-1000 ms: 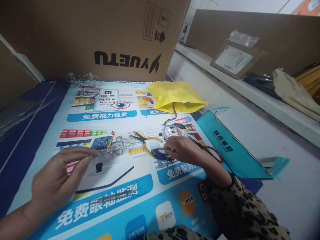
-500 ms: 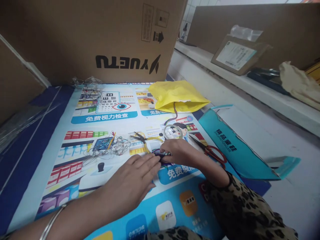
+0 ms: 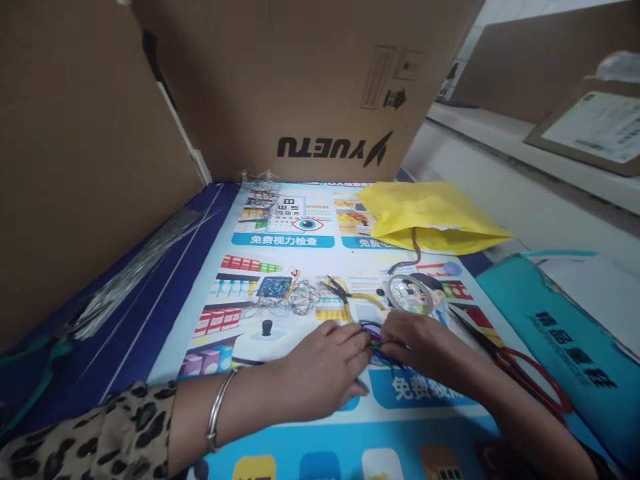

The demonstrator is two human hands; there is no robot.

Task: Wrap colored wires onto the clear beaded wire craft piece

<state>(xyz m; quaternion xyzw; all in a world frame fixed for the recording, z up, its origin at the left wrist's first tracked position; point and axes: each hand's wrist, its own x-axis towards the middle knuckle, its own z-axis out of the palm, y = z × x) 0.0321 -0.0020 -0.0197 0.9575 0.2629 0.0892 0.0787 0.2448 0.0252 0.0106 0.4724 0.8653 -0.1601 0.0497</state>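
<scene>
A bundle of purple, blue and green threads (image 3: 375,340) lies on the printed sheet between my hands. My left hand (image 3: 325,370) rests palm down, fingers stretched out and fingertips at the threads' left side, thumb apart. From the right, my right hand (image 3: 413,340) has its fingers closed on the threads; its fingertips are partly hidden. Just beyond my hands are yellow-handled pliers (image 3: 345,293), lying with their jaws apart. A clear round object like a roll or ring (image 3: 410,295) sits behind my right hand.
A tangle of fine wire (image 3: 303,297) lies beside a blue patterned piece (image 3: 274,287). At the back is a yellow bag (image 3: 430,210), a braided cord (image 3: 416,247) at its mouth. Red-handled scissors (image 3: 530,373) and a teal shoebox (image 3: 560,320) lie right. Cardboard (image 3: 310,80) walls the back.
The view has swung left, so things sit further right in the picture. Both hands stay at the threads; my left fingers are slightly more bent. Teal-handled scissors or pliers now show at the left.
</scene>
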